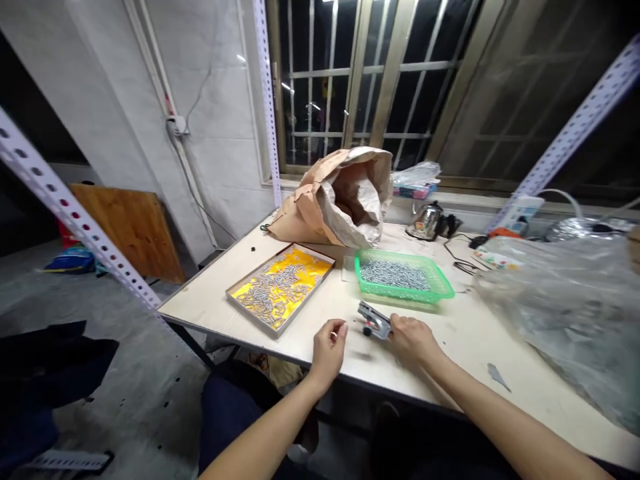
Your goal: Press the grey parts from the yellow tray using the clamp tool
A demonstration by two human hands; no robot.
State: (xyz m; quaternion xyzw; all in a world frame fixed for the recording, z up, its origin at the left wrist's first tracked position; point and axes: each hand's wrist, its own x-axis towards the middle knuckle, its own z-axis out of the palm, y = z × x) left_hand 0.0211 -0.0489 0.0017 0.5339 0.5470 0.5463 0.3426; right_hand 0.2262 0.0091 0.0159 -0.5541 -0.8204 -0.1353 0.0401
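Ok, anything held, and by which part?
Right hand: metal tool, gripped at its right end as pictured. Left hand: can't tell whether anything is pinched.

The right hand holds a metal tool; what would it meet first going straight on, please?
Tool leading, the right hand would probably meet the tray first, at its right side; height is unclear.

left hand: fingers curled toward thumb | right hand: gripping | forearms: bare

The tray (metal pieces inside) lies left of the basket, before the sack.
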